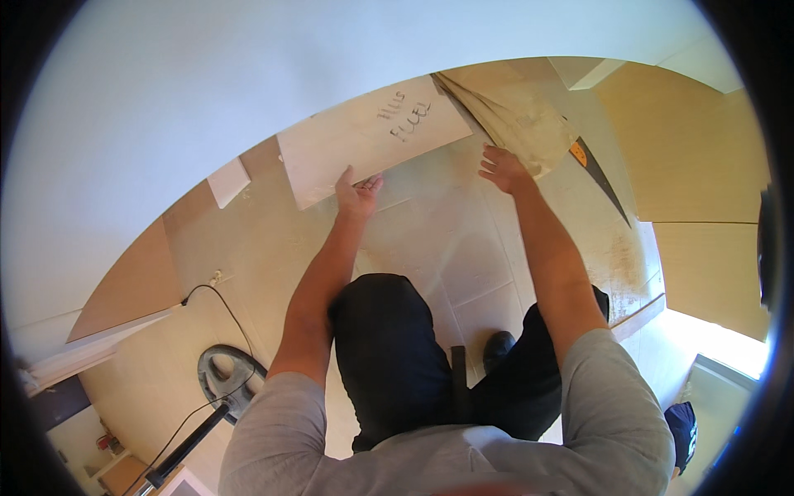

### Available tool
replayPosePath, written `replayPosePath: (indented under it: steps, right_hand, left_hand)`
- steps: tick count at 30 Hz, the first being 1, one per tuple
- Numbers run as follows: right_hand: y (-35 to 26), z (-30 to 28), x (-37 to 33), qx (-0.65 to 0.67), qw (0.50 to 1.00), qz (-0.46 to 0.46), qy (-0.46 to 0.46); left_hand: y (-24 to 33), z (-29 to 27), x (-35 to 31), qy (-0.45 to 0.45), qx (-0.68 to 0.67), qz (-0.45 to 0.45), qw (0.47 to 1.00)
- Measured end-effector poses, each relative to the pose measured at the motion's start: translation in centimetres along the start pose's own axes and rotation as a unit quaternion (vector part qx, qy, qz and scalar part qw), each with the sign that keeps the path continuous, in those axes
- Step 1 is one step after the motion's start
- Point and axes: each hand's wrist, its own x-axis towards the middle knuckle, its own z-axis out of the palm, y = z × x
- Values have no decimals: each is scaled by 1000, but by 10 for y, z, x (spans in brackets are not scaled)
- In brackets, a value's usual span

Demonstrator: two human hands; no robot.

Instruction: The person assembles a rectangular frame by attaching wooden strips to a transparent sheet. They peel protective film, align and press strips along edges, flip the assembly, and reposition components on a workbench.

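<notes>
Kneeling on tiled floor (447, 248). Left hand (356, 192) grips lower edge of large tile (372, 136) leaning at wall; right hand (503, 168) spread open, off it. One-handed hold: tile may slip, crack.

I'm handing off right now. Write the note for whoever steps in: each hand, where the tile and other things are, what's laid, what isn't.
Left hand: gripping the near edge of the large loose tile, which leans against the white wall.
Right hand: open, fingers spread, resting by the crumpled sheet at the wall base.
Notched trowel: on the floor, right of the right hand.
Small tile offcut: left, at the wall.
Done: floor tiles under the knees appear laid.
Left: the held tile is not yet flat on the floor.
</notes>
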Motion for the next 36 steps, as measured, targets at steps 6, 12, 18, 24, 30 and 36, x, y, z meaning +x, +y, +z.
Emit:
replayPosePath:
  steps: [6,12,18,24,30,36]
  right_hand:
    - [-88,-97,-51,-290,952,-3,95]
    - [-86,-134,-124,-351,929,64,101]
    - [-28,-159,-187,-300,943,91,112]
    - [-16,-173,-218,-242,958,89,130]
    - [-6,-160,-219,-224,966,77,107]
    - [2,-141,-213,-225,968,72,90]
  left_hand:
    - [10,-16,16,7,24,3,1000]
    - [10,-24,32,49,81,-24,995]
    - [19,-42,49,71,215,-62,972]
    - [28,-46,64,92,218,-111,965]
    - [31,-41,48,59,284,-110,951]
    - [34,-32,25,44,397,-129,908]
